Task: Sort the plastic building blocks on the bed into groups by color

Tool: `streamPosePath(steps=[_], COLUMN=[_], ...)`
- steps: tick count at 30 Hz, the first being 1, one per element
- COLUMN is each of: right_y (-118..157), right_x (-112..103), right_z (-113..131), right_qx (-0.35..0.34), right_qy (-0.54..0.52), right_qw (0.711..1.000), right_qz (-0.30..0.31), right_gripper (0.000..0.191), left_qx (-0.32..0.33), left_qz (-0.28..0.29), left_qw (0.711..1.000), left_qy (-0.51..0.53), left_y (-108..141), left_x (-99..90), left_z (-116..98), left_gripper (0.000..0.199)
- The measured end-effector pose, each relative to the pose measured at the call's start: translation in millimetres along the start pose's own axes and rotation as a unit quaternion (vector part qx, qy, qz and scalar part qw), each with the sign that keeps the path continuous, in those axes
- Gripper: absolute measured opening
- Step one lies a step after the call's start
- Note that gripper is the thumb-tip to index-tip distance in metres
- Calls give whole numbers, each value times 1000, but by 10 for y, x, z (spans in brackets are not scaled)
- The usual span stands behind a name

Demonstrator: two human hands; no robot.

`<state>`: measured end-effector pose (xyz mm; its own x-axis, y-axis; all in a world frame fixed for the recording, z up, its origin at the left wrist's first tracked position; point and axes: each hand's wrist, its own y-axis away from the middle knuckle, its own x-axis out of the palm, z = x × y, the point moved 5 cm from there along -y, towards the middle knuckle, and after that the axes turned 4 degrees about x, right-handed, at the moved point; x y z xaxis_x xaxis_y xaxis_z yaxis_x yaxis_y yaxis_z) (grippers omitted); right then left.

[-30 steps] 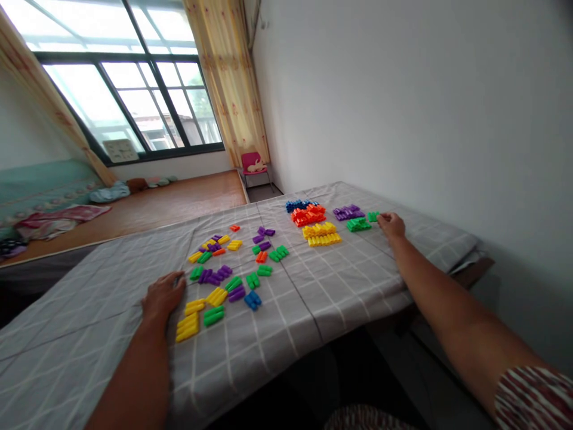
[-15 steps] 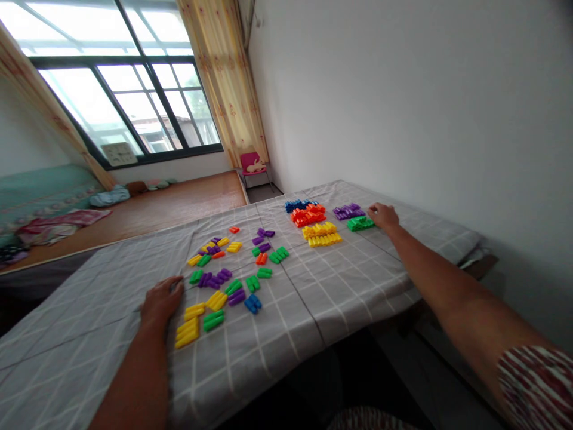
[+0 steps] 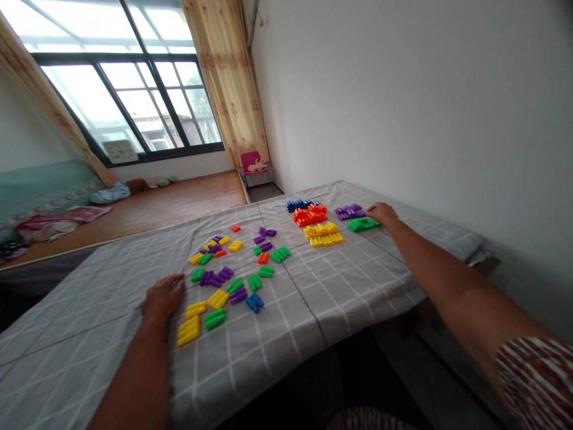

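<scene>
On the left of the table my left hand [image 3: 163, 297] rests on the cloth, fingers loosely spread and holding nothing. Close by are yellow plastic pieces [image 3: 188, 330], short and tube-like, side by side. My right hand [image 3: 383, 213] reaches to the far right, its fingers drawn together at the right end of a row of green pieces [image 3: 362, 224]. What is in its fingertips is too small to make out. Just behind that row lies a row of purple pieces [image 3: 350, 211]. Left of these are blue [image 3: 301, 206], orange [image 3: 310, 215] and yellow groups [image 3: 323, 235].
Mixed pieces, among them a blue pair [image 3: 255, 303] and purple ones [image 3: 216, 276], lie scattered between the hands. A grey checked cloth [image 3: 286, 322] covers the table. A white wall [image 3: 403, 89] stands along the right; a pink chair [image 3: 253, 162] is beyond the far edge.
My right hand has shifted slightly, its fingers lower over the end of the green row, which now reaches further right. My left hand stays where it was. The view has moved a little.
</scene>
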<state>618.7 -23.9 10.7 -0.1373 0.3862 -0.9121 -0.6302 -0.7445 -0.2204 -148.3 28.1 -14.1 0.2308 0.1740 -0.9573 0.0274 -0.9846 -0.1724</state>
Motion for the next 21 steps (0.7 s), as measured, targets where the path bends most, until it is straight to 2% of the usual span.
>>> streamPosePath(steps=[3, 7, 12, 16, 21], right_y=[52, 85, 73, 41, 36], right_x=[5, 81, 115, 74, -63], right_z=[2, 104, 212, 221, 83], right_qx=[-7, -11, -8, 2, 3], right_qy=[17, 44, 63, 40, 23], right_qw=[1000, 998, 996, 997, 999], right_qz=[0, 53, 69, 67, 35], right_gripper=[31, 36, 31, 28, 31], left_qx=[-30, -30, -30, -34, -33], left_qz=[-7, 0, 8, 7, 1], left_qw=[1000, 1000, 999, 999, 999], left_qy=[2, 0, -10, -10, -5], left_y=[33, 66, 74, 71, 67], left_x=[-51, -90, -92, -88, -88], left_z=[-30, -81, -86, -81, -79], left_gripper=[46, 45, 47, 47, 46])
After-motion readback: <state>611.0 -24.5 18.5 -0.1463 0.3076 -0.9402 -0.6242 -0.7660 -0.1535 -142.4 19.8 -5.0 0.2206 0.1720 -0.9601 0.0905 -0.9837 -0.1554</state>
